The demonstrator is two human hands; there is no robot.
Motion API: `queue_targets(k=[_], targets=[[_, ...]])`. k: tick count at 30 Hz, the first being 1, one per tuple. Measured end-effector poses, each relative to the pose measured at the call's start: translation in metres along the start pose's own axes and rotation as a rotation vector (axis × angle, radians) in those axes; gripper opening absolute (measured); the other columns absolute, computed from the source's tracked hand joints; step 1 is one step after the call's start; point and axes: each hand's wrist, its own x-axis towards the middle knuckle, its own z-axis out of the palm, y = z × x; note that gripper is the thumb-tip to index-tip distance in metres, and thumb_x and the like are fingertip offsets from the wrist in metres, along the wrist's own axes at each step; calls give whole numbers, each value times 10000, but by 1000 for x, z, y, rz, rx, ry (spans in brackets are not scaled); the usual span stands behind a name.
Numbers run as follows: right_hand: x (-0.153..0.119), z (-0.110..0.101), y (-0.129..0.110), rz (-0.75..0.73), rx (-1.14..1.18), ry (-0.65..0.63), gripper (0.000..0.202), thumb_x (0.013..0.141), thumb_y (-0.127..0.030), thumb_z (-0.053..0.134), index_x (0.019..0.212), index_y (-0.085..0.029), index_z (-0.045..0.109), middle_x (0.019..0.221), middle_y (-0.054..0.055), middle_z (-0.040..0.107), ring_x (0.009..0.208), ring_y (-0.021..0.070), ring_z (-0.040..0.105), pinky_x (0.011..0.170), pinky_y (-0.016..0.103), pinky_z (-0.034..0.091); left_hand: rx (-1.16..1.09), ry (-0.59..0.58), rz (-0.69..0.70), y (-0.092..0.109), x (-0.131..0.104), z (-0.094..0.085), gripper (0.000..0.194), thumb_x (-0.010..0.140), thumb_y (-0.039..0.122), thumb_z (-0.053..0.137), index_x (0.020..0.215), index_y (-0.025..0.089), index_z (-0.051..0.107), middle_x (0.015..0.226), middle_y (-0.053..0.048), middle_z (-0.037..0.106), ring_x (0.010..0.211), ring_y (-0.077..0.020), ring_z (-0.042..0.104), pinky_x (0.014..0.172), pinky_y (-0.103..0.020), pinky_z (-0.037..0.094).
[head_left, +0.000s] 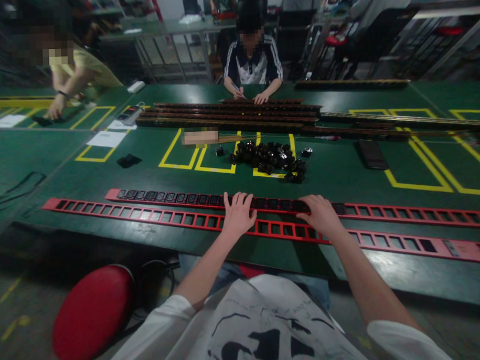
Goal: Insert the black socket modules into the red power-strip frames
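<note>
Two long red slotted strips lie side by side on the green table. Black square pieces fill the left and middle slots of the far strip [367,211]; the near strip [178,219] shows open slots. My left hand [239,214] rests on the far strip near its middle, fingers spread over the black pieces. To its right, my right hand [322,214] touches the same strip, its fingers bent over a black piece; whether it grips that piece is hidden. Beyond both hands lies a loose pile of black pieces [266,157].
Dark long strips [230,116] lie stacked across the table before a seated person [253,59]. Another person [74,70] works at the left. A black phone-like object [371,155] lies at right, and a red stool [93,314] stands at lower left.
</note>
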Motion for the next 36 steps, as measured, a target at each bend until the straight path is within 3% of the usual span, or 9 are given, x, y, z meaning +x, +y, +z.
queue_targets(k=[21,32,36], targets=[[25,12,-50,-87,10,3,349,887,-359,647,1198,-202,642,1116,123,677,1033,334,576,878,465,473,-12,-41,34,2,3,-2,470,957,370,554,1397,211,512,1362,-107,596,1360,-271,479,1292,-589,133],[36,16,-78,-85,-19,9,354,882,-361,675,1182,-174,647,1118,123,672,1047,321,554,877,436,439,26,-26,7,2,3,0,467,961,396,563,1394,228,514,1361,-100,605,1370,-284,465,1279,-641,106],[42,19,-98,-87,-6,15,352,871,-364,695,1167,-178,654,1110,119,675,1040,317,556,873,428,434,8,-16,40,1,2,0,462,947,378,575,1377,216,530,1335,-89,618,1344,-264,486,1283,-560,187]])
